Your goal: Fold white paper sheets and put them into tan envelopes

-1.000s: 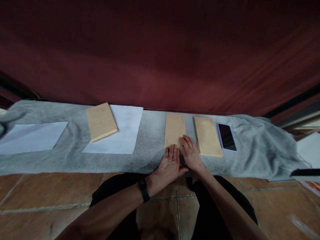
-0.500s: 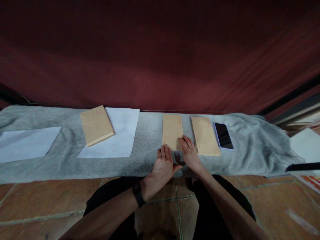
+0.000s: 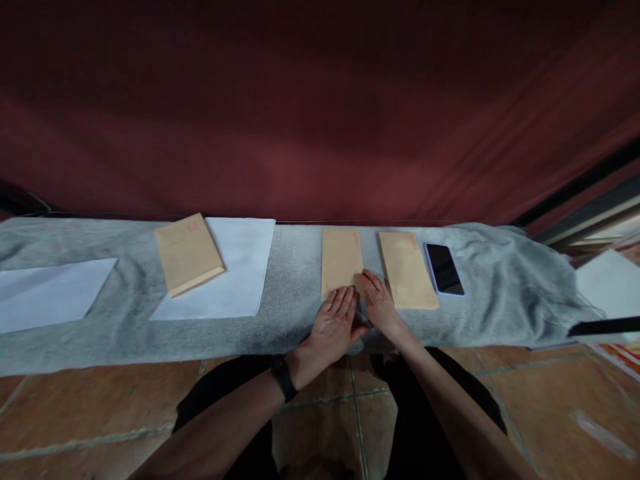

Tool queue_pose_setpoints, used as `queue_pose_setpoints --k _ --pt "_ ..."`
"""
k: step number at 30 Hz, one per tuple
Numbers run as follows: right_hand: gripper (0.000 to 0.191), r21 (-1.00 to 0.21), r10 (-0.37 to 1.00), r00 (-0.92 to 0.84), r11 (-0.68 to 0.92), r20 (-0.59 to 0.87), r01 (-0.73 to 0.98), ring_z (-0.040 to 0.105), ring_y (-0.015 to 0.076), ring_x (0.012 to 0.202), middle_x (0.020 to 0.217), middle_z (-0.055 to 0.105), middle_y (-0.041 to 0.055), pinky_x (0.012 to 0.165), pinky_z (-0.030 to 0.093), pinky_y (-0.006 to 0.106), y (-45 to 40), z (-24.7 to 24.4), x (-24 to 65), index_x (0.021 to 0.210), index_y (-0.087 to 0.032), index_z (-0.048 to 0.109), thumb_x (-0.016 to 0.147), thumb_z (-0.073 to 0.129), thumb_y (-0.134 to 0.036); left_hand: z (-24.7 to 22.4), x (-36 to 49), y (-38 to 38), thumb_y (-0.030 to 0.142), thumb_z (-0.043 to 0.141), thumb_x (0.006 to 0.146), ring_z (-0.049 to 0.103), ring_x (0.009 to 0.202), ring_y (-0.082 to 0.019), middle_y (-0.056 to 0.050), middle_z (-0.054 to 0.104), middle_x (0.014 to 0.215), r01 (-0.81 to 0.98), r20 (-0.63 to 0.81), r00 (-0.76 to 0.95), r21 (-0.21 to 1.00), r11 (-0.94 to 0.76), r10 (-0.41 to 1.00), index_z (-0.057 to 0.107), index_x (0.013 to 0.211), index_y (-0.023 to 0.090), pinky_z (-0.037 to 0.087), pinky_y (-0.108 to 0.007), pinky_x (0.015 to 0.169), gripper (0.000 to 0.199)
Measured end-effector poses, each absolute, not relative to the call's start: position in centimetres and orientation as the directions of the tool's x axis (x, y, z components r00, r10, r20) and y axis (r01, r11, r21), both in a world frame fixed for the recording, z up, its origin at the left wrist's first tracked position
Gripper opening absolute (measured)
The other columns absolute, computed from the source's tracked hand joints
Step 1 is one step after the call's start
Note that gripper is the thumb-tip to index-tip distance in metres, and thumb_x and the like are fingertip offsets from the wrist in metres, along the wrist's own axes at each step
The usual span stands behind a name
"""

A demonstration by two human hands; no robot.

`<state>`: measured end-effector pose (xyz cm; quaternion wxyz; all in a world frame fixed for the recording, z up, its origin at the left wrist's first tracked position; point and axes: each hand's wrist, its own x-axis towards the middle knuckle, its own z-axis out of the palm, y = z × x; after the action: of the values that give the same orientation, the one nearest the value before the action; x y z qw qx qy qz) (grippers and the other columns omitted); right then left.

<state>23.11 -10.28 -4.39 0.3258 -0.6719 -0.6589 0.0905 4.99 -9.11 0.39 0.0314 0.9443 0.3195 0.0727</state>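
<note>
A brown paper envelope (image 3: 342,257) lies flat on the grey cloth in front of me. My left hand (image 3: 336,323) presses along its near edge with the fingers stretched out flat. At the envelope's near right corner rests my right hand (image 3: 377,303), its fingers extended and lying on the paper. The two hands almost meet, and they hide the envelope's near edge. Just right of it lies a stack of brown envelopes (image 3: 409,270), close beside my right hand.
A phone (image 3: 445,269) lies right of the stack. Leftward, another brown envelope stack (image 3: 190,255) sits slanted on white paper sheets (image 3: 245,287); more white paper (image 3: 55,293) is at far left. The grey cloth (image 3: 295,267) covers a narrow surface against a dark red backdrop (image 3: 320,153).
My left hand has slid right along the envelope's near edge, closer to my right hand. The right hand stays at the corner. The view has shifted slightly.
</note>
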Motion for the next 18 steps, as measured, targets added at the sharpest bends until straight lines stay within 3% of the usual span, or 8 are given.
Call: queue_pose_setpoints --k 9,18 --pt "0.063 -0.585 0.958 0.105 0.074 0.266 0.808 0.043 0.0251 0.144 0.150 0.053 0.0143 0.119 0.040 0.053 -10.2 -4.3 23.4 0.146 -0.020 0.053 0.088 0.036 -0.004 -0.4 6.6 -8.6 0.057 0.040 0.100 0.026 0.155 -0.031 -0.023 0.033 0.163 0.629 0.091 0.765 0.105 -0.770 0.638 0.038 0.153 0.000 0.020 -0.047 0.126 0.078" --pt "0.061 -0.522 0.962 0.086 0.065 0.260 0.850 0.044 0.0266 0.145 0.149 0.054 0.0176 0.120 0.041 0.051 -10.2 -3.5 23.1 0.148 -0.012 0.051 0.088 0.038 -0.006 -0.4 7.2 -6.9 0.034 0.031 0.103 0.028 0.154 -0.024 -0.017 0.036 0.163 0.583 0.071 0.803 0.106 -0.805 0.591 0.035 0.156 0.006 0.020 -0.046 0.126 0.060"
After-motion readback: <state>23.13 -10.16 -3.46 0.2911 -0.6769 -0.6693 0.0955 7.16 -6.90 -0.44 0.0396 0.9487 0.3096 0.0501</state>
